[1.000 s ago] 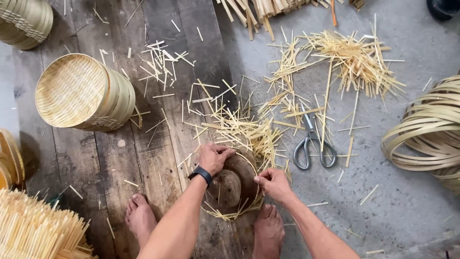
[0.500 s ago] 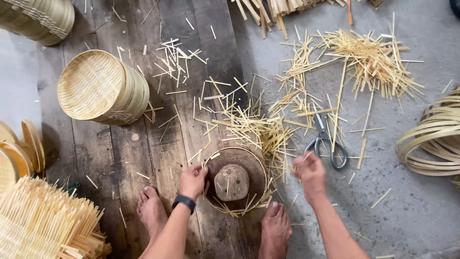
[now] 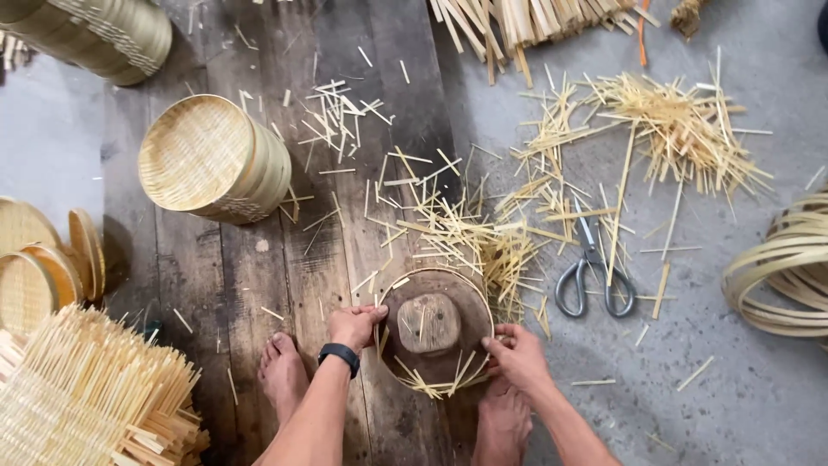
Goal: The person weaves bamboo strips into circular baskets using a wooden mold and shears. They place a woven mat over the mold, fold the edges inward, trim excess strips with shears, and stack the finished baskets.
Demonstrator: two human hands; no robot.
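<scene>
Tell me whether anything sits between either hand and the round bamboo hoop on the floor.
Nothing does. The left hand grips the bamboo hoop's left rim and the right hand its lower right rim. Loose bamboo splints and a wooden block lie inside the hoop, away from both hands.

Dark wooden planks (image 3: 216,285) cover the floor's left half, grey concrete (image 3: 733,406) the right. At ten o'clock on the planks lies a stack of woven bamboo trays (image 3: 216,160), tipped on its side. Cut bamboo slivers (image 3: 466,229) scatter from centre toward two o'clock. Scissors (image 3: 593,280) rest on the concrete at three o'clock, coiled bamboo strips (image 3: 789,272) at the right edge, a bundle of sticks (image 3: 86,393) at eight.
</scene>
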